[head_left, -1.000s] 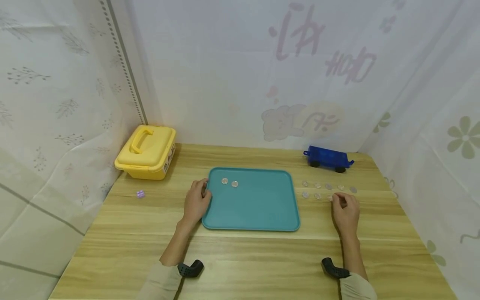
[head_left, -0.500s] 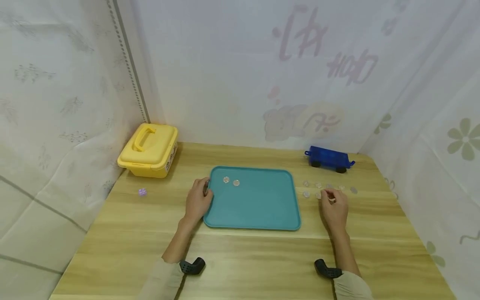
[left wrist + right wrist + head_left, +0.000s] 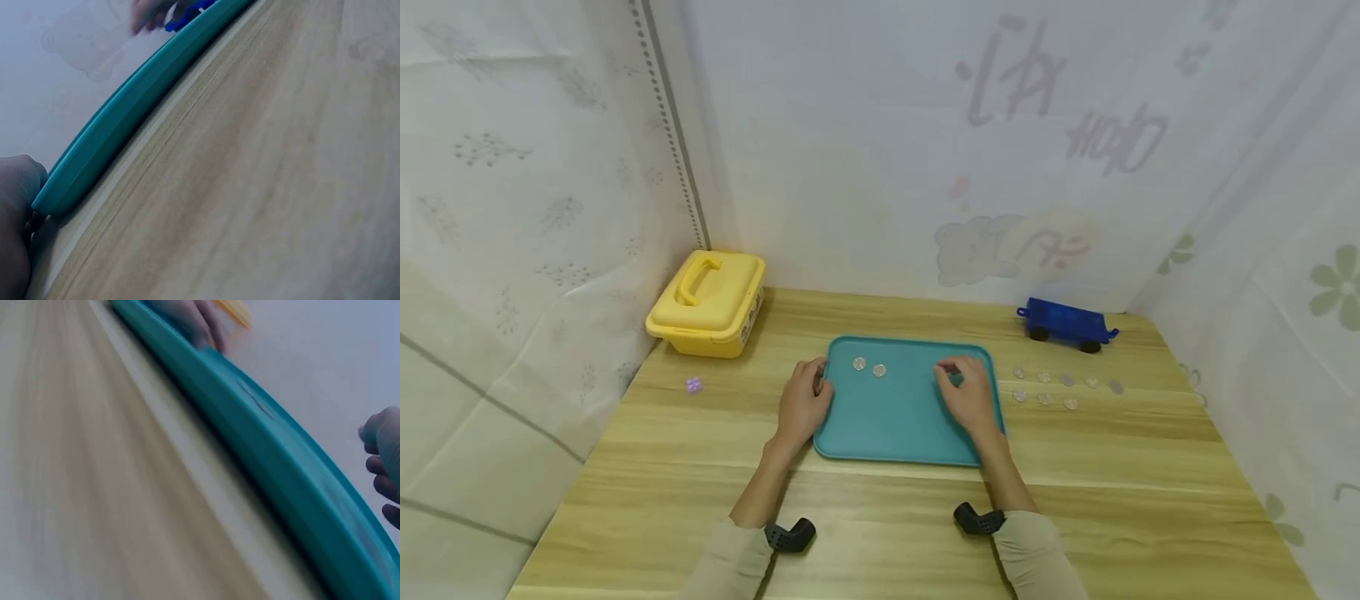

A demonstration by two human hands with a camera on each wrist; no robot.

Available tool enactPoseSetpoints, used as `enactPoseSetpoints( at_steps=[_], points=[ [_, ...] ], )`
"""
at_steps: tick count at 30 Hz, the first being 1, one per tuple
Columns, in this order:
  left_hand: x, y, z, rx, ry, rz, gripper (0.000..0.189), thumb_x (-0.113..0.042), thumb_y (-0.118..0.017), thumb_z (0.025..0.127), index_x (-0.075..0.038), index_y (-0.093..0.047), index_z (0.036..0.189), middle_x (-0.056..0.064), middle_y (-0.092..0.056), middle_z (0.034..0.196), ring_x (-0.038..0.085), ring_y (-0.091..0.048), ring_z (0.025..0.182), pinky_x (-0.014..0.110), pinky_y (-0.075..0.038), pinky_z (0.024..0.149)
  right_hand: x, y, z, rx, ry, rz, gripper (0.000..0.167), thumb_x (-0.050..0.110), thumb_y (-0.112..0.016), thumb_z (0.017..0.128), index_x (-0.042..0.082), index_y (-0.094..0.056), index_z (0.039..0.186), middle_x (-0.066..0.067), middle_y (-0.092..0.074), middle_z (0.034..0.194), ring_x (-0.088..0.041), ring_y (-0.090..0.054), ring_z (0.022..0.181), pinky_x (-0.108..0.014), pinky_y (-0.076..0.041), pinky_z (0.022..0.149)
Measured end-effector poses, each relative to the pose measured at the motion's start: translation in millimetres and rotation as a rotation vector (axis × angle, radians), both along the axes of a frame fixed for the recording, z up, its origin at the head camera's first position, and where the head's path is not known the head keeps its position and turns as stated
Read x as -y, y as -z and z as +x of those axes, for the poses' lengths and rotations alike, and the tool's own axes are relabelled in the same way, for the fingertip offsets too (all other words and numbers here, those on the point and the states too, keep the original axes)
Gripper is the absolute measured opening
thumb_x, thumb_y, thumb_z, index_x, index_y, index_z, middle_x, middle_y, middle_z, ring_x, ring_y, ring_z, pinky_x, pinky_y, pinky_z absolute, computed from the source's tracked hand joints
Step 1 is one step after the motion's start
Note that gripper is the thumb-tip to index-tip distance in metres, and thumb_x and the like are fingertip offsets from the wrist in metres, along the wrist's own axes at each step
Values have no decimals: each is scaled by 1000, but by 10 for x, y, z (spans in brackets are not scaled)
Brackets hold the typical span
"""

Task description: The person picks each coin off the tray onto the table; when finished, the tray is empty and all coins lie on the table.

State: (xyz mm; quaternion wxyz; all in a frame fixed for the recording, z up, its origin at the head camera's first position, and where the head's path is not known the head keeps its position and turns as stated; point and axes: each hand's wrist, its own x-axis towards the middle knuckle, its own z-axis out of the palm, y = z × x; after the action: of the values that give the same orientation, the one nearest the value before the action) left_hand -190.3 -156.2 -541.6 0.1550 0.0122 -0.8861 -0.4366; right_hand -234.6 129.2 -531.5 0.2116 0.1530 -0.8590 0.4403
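My left hand (image 3: 803, 406) grips the left rim of a teal tray (image 3: 898, 429) lying on the wooden table. In the left wrist view its fingers (image 3: 35, 222) reach under the tray's corner. Two silver coins (image 3: 879, 370) lie inside the tray, near its upper left. Over the tray's right part is my right hand (image 3: 967, 398), thumb and forefinger pinched together around what looks like a coin, mostly hidden by the fingertips. More coins (image 3: 1043, 399) lie in two rows on the table right of the tray.
A yellow lidded box (image 3: 707, 304) with a handle stands at the back left. In front of it lies a small purple block (image 3: 693, 385). A blue toy wagon (image 3: 1066, 323) with black wheels stands at the back right. Patterned fabric (image 3: 850, 150) walls the table.
My right hand has left the coin rows and moved left over the tray, its fingertips still pinched. The left hand keeps its grip on the tray rim. The head view has shifted slightly.
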Motion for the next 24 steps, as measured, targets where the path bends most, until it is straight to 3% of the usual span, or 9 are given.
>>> enactPoseSetpoints(
  at_steps=[6,10,13,18,24],
  points=[
    [-7,28,-10,2,-6,11,40,-7,-56,94,-1,-59,133,16,-61,109,20,-50,72,31,-40,66,584,26,-97,63,-102,109,21,20,-73,89,5,-72,104,-11,-68,97,-28,-61,94,-45,-46,86],
    [-4,44,-19,12,5,9,40,-8,-56,94,-1,-59,134,15,-61,108,19,-50,73,30,-40,65,820,105,-105,100,-69,233,28,27,-70,91,8,-72,111,-9,-66,106,-27,-57,100,-44,-43,88],
    [-4,49,-13,19,6,9,40,-9,-56,94,-1,-59,134,14,-61,109,19,-51,74,30,-40,66,895,156,-90,56,-15,316,26,28,-68,90,12,-73,109,-6,-66,106,-26,-56,99,-44,-42,86],
    [19,31,-5,8,-14,15,40,-7,-56,93,-2,-60,132,15,-61,110,21,-50,74,33,-40,68,951,184,-89,-32,-11,335,18,21,-64,90,12,-75,102,-5,-64,99,-25,-55,94,-42,-42,81],
    [6,34,-21,2,0,4,40,-7,-56,93,0,-60,133,16,-61,108,20,-50,73,33,-40,67,944,174,-107,25,-18,332,18,17,-62,91,8,-72,103,-9,-64,102,-27,-54,98,-42,-40,83]
  ],
)
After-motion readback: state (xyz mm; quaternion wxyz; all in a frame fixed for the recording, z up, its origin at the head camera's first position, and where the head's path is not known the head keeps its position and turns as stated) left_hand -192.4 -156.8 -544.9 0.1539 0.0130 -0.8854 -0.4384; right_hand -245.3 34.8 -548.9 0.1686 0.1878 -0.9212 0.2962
